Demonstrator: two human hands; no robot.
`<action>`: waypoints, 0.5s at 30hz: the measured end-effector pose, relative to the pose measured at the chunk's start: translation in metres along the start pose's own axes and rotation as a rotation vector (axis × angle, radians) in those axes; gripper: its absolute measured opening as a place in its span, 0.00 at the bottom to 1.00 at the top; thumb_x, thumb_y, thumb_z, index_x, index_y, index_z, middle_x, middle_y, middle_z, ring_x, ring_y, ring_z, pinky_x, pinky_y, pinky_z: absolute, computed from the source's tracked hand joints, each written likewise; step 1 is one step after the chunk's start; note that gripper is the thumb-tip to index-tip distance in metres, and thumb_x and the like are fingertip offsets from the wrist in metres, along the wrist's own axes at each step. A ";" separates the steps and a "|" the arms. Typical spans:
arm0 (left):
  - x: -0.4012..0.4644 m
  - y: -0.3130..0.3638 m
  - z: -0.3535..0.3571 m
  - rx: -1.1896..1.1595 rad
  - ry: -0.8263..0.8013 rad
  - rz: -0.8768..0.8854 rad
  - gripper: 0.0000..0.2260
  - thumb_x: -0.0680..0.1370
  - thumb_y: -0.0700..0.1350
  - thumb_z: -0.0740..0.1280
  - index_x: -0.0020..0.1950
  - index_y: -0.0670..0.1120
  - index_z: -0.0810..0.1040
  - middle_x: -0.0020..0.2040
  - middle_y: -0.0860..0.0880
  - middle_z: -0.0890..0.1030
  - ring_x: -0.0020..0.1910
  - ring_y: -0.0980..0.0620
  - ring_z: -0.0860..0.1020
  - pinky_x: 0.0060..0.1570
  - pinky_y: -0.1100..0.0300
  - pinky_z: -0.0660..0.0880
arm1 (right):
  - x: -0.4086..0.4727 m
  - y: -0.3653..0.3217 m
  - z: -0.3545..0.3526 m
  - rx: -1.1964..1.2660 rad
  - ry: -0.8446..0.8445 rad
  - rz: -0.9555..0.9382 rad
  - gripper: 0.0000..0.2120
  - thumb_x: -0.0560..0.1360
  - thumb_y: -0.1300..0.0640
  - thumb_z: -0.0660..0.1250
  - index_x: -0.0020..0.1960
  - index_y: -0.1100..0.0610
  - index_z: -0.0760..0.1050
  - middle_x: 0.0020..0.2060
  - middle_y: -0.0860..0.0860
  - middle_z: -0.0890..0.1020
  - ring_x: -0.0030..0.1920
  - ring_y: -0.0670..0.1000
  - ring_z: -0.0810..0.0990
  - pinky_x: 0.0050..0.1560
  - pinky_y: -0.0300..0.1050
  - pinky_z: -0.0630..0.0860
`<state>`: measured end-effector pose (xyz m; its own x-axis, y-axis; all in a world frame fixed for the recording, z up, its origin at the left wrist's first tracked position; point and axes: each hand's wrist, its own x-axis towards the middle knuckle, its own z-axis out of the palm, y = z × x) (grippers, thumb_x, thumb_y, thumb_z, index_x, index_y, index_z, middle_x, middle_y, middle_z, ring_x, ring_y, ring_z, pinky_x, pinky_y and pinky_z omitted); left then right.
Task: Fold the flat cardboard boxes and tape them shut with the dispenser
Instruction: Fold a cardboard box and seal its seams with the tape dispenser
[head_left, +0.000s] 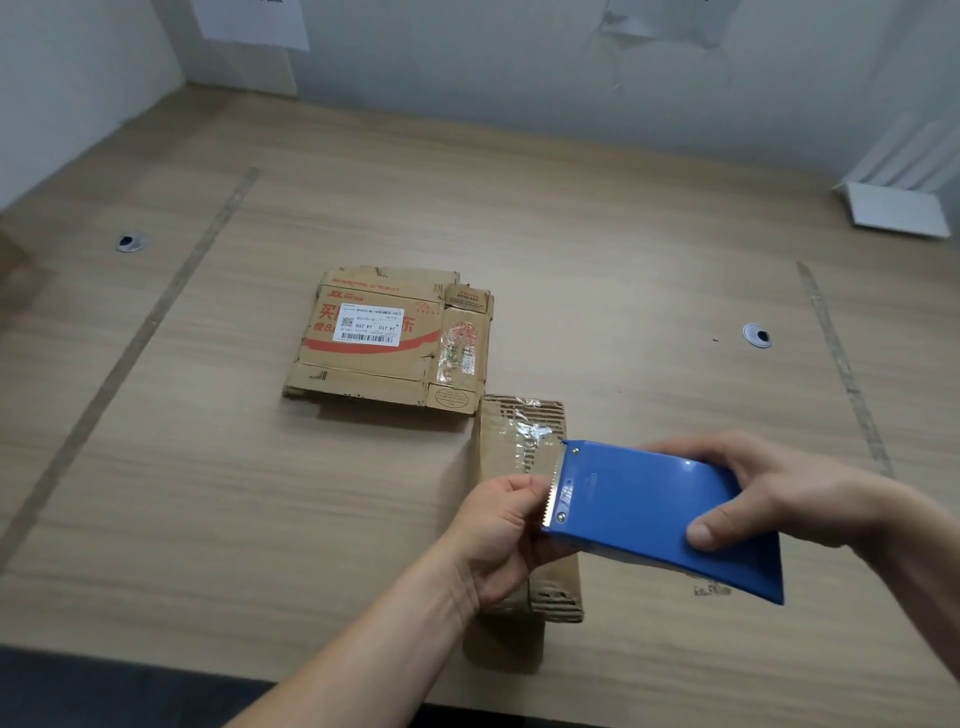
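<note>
right hand (779, 488) grips blue dispenser (660, 514), lower right | left hand (498, 535) pinches at its toothed blade, over taped box (524, 431) | flat box (384, 343) at centre on table (208, 467)

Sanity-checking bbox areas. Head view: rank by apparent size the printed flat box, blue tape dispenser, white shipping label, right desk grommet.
1. Printed flat box
2. Blue tape dispenser, close to the box in apparent size; it is nearer the camera, so unsure
3. White shipping label
4. Right desk grommet
</note>
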<state>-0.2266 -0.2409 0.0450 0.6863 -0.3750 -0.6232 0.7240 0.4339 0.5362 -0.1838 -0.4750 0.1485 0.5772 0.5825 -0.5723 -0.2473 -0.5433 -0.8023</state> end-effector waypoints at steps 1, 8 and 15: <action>0.000 0.001 0.000 0.038 0.049 0.014 0.13 0.80 0.41 0.66 0.58 0.31 0.77 0.51 0.36 0.83 0.50 0.42 0.83 0.43 0.51 0.83 | 0.001 0.001 0.000 -0.008 0.007 0.002 0.34 0.62 0.48 0.79 0.68 0.46 0.78 0.58 0.54 0.84 0.58 0.60 0.82 0.57 0.54 0.79; -0.006 0.007 -0.013 0.208 0.392 0.194 0.10 0.81 0.38 0.64 0.41 0.40 0.77 0.32 0.44 0.81 0.30 0.51 0.80 0.29 0.59 0.77 | 0.005 0.009 -0.001 -0.045 -0.018 0.050 0.33 0.62 0.50 0.80 0.67 0.42 0.78 0.58 0.52 0.84 0.58 0.56 0.83 0.59 0.52 0.79; -0.018 -0.017 -0.056 0.259 0.648 0.257 0.10 0.80 0.37 0.63 0.41 0.38 0.79 0.30 0.44 0.80 0.27 0.51 0.77 0.26 0.60 0.73 | -0.002 0.029 -0.016 -0.099 -0.093 0.206 0.32 0.62 0.50 0.81 0.63 0.35 0.78 0.57 0.49 0.84 0.56 0.52 0.84 0.58 0.52 0.81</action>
<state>-0.2548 -0.1954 0.0154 0.7159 0.3053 -0.6279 0.5942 0.2058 0.7776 -0.1791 -0.5014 0.1291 0.4475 0.5036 -0.7390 -0.2722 -0.7105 -0.6490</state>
